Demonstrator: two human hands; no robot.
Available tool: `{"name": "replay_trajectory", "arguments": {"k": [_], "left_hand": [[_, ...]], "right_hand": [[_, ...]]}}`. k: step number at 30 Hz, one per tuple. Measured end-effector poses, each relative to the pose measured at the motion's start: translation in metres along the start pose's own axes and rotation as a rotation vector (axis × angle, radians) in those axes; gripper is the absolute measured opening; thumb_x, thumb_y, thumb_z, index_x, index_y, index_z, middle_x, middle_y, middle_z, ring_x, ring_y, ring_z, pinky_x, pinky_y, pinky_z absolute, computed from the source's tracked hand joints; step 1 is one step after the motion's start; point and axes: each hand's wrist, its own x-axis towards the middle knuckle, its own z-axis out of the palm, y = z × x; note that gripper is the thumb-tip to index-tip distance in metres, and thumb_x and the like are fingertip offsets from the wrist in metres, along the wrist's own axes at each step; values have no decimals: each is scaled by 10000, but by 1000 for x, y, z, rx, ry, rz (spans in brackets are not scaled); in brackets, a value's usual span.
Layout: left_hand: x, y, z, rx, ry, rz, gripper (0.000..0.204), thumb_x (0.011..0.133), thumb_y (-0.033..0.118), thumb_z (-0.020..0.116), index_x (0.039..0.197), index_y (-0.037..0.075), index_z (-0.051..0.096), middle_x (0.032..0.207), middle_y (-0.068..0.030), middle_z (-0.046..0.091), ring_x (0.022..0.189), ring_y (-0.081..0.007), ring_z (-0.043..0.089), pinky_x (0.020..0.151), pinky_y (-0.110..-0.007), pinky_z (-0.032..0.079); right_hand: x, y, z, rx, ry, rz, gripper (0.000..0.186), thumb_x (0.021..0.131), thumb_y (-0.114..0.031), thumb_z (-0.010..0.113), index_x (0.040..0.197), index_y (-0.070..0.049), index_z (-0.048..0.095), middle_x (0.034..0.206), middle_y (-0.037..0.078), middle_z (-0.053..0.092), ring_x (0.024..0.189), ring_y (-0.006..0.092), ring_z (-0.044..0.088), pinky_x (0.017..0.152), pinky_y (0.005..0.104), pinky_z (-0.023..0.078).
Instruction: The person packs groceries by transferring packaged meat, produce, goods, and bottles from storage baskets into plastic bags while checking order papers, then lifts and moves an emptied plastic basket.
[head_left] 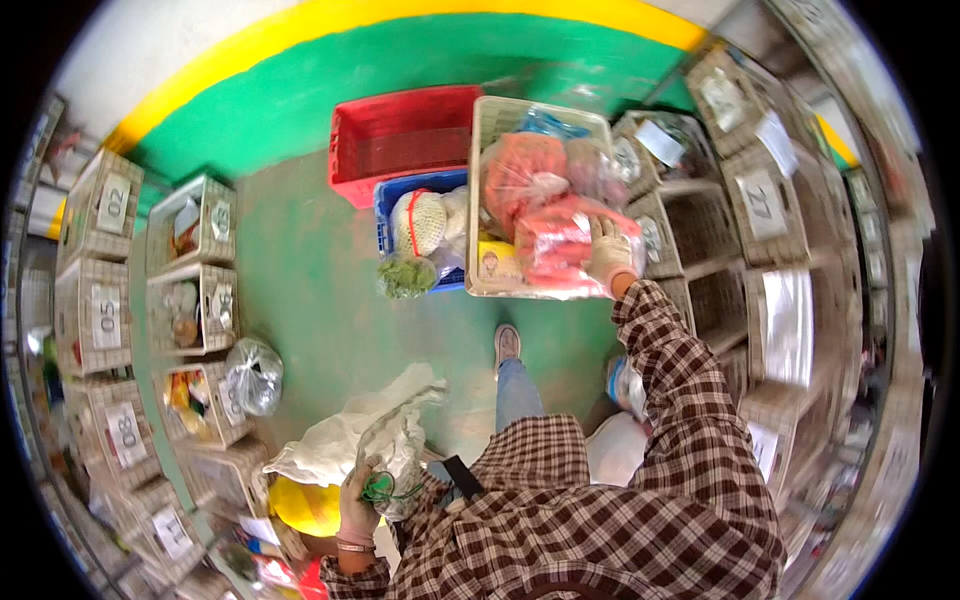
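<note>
Our right hand (608, 255) rests on a red bag (553, 248) in the crate (474, 190); we cannot tell whether its fingers grip. Left of the crate and nearer us, our left hand (357, 515) has its fingers clamped on a white sack (335, 437).

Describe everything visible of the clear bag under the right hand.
The clear bag looks like thin, glossy plastic, crinkled and bulging, filled with orange-red contents whose exact shape is blurred. It lies in the near right part of the cream crate, on the near side of another clear bag with orange contents and to the right of a yellow package. The gloved right hand is on its right part; whether it grips the plastic cannot be told.
</note>
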Motion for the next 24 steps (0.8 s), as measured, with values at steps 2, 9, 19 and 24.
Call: {"name": "replay_trajectory", "arguments": {"k": [2,9,19,24], "left_hand": [[21,-19,18,134,234,15,277,837,35,516,1102,14,594,809,-43,580,604,-95,524,518,-203,406],[54,-2,63,-150,502,-198,426,940,390,448,1229,87,525,642,29,492,463,-44,408,402,-184,270],[83,-13,119,-266,600,-163,423,939,267,442,1312,66,450,718,24,534,481,-17,366,408,-166,247],[88,-24,120,-347,607,-137,403,932,305,460,1270,88,486,761,13,566,489,-15,373,409,-157,257]], "right_hand": [[39,-5,12,-81,-178,-114,833,704,-241,697,1405,-103,270,1389,144,337,1315,316,295,1064,423,275],[86,-21,-1,-133,-467,-333,839,638,-244,719,1367,-109,328,1275,180,414,1132,366,479,937,416,424],[63,-4,-32,255,-509,-422,772,618,-234,742,1283,-23,412,1225,243,465,1073,404,522,919,414,437],[55,-4,-16,169,-452,-383,626,656,-179,681,1206,23,460,1137,267,533,1010,404,559,879,402,456]]}}
